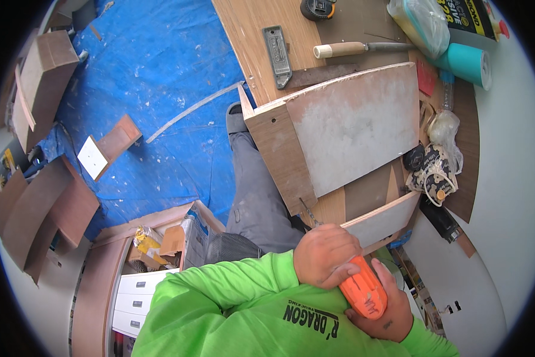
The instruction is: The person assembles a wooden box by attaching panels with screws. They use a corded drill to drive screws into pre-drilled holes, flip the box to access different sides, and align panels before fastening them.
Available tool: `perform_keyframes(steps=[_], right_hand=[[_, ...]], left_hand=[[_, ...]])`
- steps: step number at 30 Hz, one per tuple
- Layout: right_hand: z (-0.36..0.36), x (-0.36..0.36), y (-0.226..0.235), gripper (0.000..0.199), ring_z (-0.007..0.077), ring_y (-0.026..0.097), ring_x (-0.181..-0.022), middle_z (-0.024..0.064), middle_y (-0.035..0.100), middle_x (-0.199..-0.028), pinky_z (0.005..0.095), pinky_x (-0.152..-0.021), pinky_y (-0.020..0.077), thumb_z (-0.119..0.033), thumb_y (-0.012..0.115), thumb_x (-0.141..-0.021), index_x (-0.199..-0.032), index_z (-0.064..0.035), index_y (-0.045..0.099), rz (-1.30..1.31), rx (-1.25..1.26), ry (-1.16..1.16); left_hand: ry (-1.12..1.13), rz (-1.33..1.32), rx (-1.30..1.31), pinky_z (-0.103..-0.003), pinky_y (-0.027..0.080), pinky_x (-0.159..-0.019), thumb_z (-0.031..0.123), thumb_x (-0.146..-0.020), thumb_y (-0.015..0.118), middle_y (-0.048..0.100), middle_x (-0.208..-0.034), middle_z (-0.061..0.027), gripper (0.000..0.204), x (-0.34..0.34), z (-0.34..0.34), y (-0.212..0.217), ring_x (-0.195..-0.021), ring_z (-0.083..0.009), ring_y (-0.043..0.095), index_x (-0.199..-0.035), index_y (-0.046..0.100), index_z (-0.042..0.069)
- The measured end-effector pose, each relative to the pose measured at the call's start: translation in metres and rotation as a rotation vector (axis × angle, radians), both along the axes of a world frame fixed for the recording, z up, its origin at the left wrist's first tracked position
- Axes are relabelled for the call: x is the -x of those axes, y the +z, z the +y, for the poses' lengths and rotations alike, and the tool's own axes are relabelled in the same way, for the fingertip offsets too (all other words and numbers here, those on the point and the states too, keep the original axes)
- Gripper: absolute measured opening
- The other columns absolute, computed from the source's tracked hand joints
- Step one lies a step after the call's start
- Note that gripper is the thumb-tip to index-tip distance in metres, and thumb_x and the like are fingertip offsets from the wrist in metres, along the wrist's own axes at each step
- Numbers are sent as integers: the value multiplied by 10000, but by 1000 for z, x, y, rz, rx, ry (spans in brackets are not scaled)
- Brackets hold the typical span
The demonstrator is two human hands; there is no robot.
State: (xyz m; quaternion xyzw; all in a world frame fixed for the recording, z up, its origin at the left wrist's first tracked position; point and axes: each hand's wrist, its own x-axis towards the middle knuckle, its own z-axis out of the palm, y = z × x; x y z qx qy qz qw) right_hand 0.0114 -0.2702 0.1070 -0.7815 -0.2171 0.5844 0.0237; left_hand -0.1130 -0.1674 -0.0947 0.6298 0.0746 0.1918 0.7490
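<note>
One wood-grain tabletop [243, 30] carries the wooden box [353, 131], used as landmark here. Box: brown end panel [282, 149] with a small dark hole, broad face smeared whitish-grey, raw pale edges. Beyond the box: grey slotted metal tool [276, 56], wood-handled file [345, 50], black tape measure [318, 9]. Beyond its right end: clear plastic bag [421, 24], black-and-yellow container [473, 21], teal cylinder [470, 66] on its side. Right of box: patterned pouch [435, 172]; further right, white wall [511, 149].

Left of box, blue tarp [154, 89] covers the floor, specked with white, pale strip [193, 113] lying on it. Small wooden piece with a white face [93, 157] sits on tarp, well left of box; brown wooden carcass [50, 77] further left. Nearer the person than the box, off to the left: white drawers [137, 303], yellow package [150, 245] above them.

Orange tool [362, 288] is just on the near side of the box, by the person's green top. Rounded, ridged body, bright orange, dark marks on the butt. Thin metal shaft [308, 209] shows past the left hand and overlaps the box's near left corner; contact unclear. Left hand [327, 256] is closed around the tool's front, right hand [395, 306] wrapped about its rear.
</note>
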Motion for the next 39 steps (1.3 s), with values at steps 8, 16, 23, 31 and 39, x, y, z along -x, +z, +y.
perform_keyframes(steps=[8, 16, 23, 31, 39], right_hand=[[-5, 3, 0, 1136, 413, 615, -1249, 284, 528, -1414, 431, -1022, 522, -298, 919, -698, -1552, 49, 255, -12, -52, 22], [6, 5, -6, 1064, 414, 707, -1058, 278, 630, -1277, 431, -835, 600, -271, 906, -726, -1513, 78, 280, -38, -152, 44], [3, 10, -3, 1054, 397, 721, -988, 270, 633, -1278, 427, -793, 599, -290, 897, -737, -1516, 77, 289, -42, -165, 17], [0, 12, -5, 1036, 373, 734, -940, 259, 636, -1291, 416, -768, 600, -307, 893, -746, -1515, 73, 313, -57, -181, 13], [2, 13, -5, 1119, 409, 699, -1074, 282, 612, -1296, 429, -876, 582, -265, 913, -714, -1538, 73, 236, 19, -76, -35]], left_hand=[[-3, -11, -10, -408, 531, -721, 378, -1008, 531, 709, -955, -134, 409, 1, 0, 1, -834, -328, 682, -988, 689, 1], [68, -55, 8, -413, 522, -661, 368, -1019, 515, 712, -907, -131, 407, 0, 1, -4, -761, -321, 684, -959, 686, 3], [5, -52, 62, -412, 507, -715, 281, -809, 704, 675, -935, -129, 317, 4, -1, -3, -806, -326, 649, -979, 681, 15], [6, -51, 69, -408, 507, -726, 289, -811, 696, 679, -940, -134, 325, 4, -1, -3, -815, -322, 654, -977, 684, 11], [7, -54, 50, -407, 505, -716, 313, -859, 663, 681, -940, -140, 328, 5, 1, -9, -806, -325, 653, -971, 681, 5]])
